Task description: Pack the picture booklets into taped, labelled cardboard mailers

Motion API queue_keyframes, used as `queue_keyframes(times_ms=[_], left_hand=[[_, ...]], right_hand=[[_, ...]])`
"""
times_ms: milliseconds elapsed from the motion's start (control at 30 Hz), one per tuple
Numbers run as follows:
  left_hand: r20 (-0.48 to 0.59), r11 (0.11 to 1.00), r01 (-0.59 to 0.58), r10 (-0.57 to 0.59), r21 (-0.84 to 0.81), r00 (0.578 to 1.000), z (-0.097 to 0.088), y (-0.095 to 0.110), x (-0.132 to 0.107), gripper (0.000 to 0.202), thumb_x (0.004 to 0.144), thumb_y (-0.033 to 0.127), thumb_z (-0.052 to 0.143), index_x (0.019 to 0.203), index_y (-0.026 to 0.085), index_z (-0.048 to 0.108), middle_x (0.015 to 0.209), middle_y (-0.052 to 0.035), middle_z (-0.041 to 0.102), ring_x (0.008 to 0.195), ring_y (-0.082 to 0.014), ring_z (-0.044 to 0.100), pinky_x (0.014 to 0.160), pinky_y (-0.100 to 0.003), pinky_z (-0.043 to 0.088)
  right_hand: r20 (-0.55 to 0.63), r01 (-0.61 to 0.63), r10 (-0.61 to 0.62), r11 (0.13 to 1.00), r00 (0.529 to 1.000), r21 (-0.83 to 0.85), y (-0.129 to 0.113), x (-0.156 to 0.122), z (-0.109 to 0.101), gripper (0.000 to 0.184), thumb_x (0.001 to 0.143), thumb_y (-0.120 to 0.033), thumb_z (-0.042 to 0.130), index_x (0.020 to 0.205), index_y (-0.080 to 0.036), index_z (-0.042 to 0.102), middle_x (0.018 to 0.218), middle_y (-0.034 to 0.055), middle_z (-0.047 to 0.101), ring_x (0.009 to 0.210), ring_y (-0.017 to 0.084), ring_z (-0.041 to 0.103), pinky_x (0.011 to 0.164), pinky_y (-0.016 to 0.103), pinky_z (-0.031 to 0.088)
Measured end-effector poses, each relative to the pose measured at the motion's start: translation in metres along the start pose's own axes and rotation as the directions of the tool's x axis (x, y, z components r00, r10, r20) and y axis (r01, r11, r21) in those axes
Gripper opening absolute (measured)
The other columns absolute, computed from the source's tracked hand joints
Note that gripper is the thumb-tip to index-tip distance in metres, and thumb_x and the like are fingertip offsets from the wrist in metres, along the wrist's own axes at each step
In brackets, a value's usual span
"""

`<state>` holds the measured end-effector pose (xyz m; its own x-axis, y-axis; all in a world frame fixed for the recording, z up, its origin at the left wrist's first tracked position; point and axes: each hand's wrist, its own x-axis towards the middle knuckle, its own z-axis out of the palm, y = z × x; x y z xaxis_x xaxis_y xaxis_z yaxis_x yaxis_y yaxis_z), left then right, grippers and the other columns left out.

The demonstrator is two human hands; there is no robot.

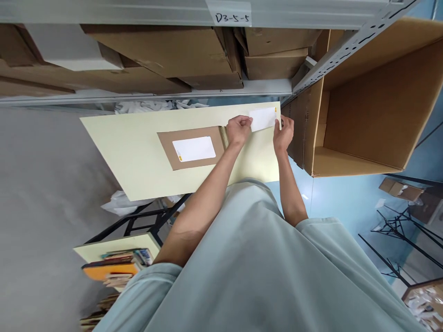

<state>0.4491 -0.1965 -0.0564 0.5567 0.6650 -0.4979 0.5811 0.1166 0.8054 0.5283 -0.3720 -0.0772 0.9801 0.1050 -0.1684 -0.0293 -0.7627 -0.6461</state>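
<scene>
At the far left, a grey floor (41,193) fills the view below the metal shelving (145,94), whose lower level holds flattened brown cartons (166,57). Low on the left, a stack of books (116,267) sits beside a small pale table (114,244) with black legs.

Moving right, a pale yellow tabletop (134,152) stretches across the middle. On it lies a brown cardboard mailer (190,148), flat, with 1 white label (194,148) stuck on its face. The mailer's right edge is just beside the left hand.

The left hand (238,130) is curled, its fingertips pinching the left end of a second white label (263,118). This label is held over the far right part of the tabletop, near the table's corner, with a small yellow mark at its right end. Whether it touches the table surface cannot be told. The right hand (284,133) is closed on the label's right end, fingers bent at the table's right edge. Both forearms reach up from a pale green shirt (263,267) that fills the lower middle.

To the right of the hands stands a large open cardboard box (367,106), tipped on its side, touching the shelving upright. A tag reading D3-5-5 (231,18) sits on the upper shelf beam. At the far right, over a blue floor (346,203), are black metal frames (394,230) and another small box (401,190).
</scene>
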Motion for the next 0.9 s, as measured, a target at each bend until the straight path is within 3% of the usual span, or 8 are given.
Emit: queue_keyframes(times_ms=[133,333,467,567,633,733,833,900], left_hand=[[0.026,0.999,0.040,-0.040,-0.003,0.999,0.000,0.012,-0.003,0.011,0.100,0.023,0.081,0.090,0.019,0.082,0.088,-0.0037,0.082,0.082,-0.0206,0.078,0.094,-0.034,0.063],[0.164,0.996,-0.004,0.019,-0.092,0.986,0.000,0.027,-0.007,0.010,0.098,0.021,0.081,0.089,0.018,0.082,0.089,-0.0043,0.083,0.088,-0.0223,0.079,0.091,-0.034,0.065],[0.234,0.991,-0.098,0.117,-0.092,0.965,0.003,0.032,-0.013,0.013,0.104,0.029,0.079,0.097,0.018,0.084,0.103,-0.0071,0.087,0.102,-0.0243,0.082,0.098,-0.035,0.067],[0.276,0.980,-0.197,0.195,-0.020,0.941,0.004,0.030,-0.010,0.026,0.113,0.041,0.070,0.114,0.020,0.085,0.121,-0.0106,0.088,0.114,-0.0276,0.083,0.109,-0.041,0.068],[0.316,0.940,-0.323,0.275,0.112,0.908,0.006,0.025,-0.004,0.028,0.112,0.038,0.070,0.128,0.020,0.085,0.142,-0.0143,0.084,0.131,-0.0328,0.080,0.123,-0.049,0.063],[0.483,0.812,-0.520,0.355,0.264,0.800,0.017,0.018,0.009,0.055,0.102,0.033,0.076,0.155,0.018,0.076,0.177,-0.0170,0.064,0.166,-0.0400,0.058,0.145,-0.057,0.042],[0.641,0.732,-0.618,0.334,0.287,0.692,0.039,0.015,0.021,0.076,0.103,0.039,0.074,0.173,0.015,0.061,0.191,-0.0184,0.046,0.182,-0.0433,0.035,0.151,-0.062,0.030],[0.673,0.725,-0.619,0.297,0.302,0.677,0.055,0.014,0.025,0.078,0.105,0.039,0.069,0.178,0.013,0.056,0.192,-0.0213,0.044,0.183,-0.0454,0.032,0.149,-0.064,0.031]], right_hand=[[0.126,0.145,-0.148,0.989,0.981,0.032,-0.006,-0.004,-0.003,0.042,0.124,-0.049,0.051,0.143,-0.023,0.079,0.146,0.0170,0.074,0.128,0.028,0.078,0.112,0.047,0.068],[0.323,0.256,-0.264,0.964,0.909,0.068,-0.037,-0.019,-0.005,0.041,0.114,-0.053,0.077,0.145,-0.026,0.078,0.149,0.0127,0.076,0.134,0.029,0.077,0.115,0.044,0.068],[0.299,0.221,-0.234,0.972,0.925,0.075,-0.046,-0.023,-0.011,0.036,0.120,-0.052,0.065,0.140,-0.026,0.079,0.142,0.0116,0.080,0.123,0.027,0.081,0.109,0.042,0.069],[0.221,0.196,-0.212,0.976,0.952,0.091,-0.037,-0.012,-0.028,0.042,0.125,-0.053,0.052,0.132,-0.024,0.081,0.131,0.0114,0.083,0.111,0.025,0.084,0.103,0.041,0.069],[0.142,0.174,-0.183,0.982,0.973,0.074,-0.026,0.001,-0.045,0.048,0.126,-0.056,0.046,0.129,-0.023,0.081,0.124,0.0115,0.084,0.107,0.025,0.084,0.102,0.042,0.069],[0.044,0.141,-0.142,0.989,0.989,0.034,-0.010,0.022,-0.074,0.055,0.126,-0.061,0.042,0.127,-0.022,0.081,0.115,0.0109,0.083,0.106,0.027,0.084,0.101,0.046,0.069],[0.000,0.125,-0.125,0.992,0.992,0.018,0.000,0.037,-0.094,0.059,0.125,-0.065,0.041,0.123,-0.021,0.080,0.111,0.0106,0.082,0.107,0.027,0.084,0.101,0.048,0.069],[-0.008,0.117,-0.117,0.993,0.993,0.004,0.003,0.042,-0.100,0.061,0.125,-0.067,0.040,0.119,-0.021,0.080,0.111,0.0110,0.082,0.108,0.028,0.084,0.101,0.048,0.069]])
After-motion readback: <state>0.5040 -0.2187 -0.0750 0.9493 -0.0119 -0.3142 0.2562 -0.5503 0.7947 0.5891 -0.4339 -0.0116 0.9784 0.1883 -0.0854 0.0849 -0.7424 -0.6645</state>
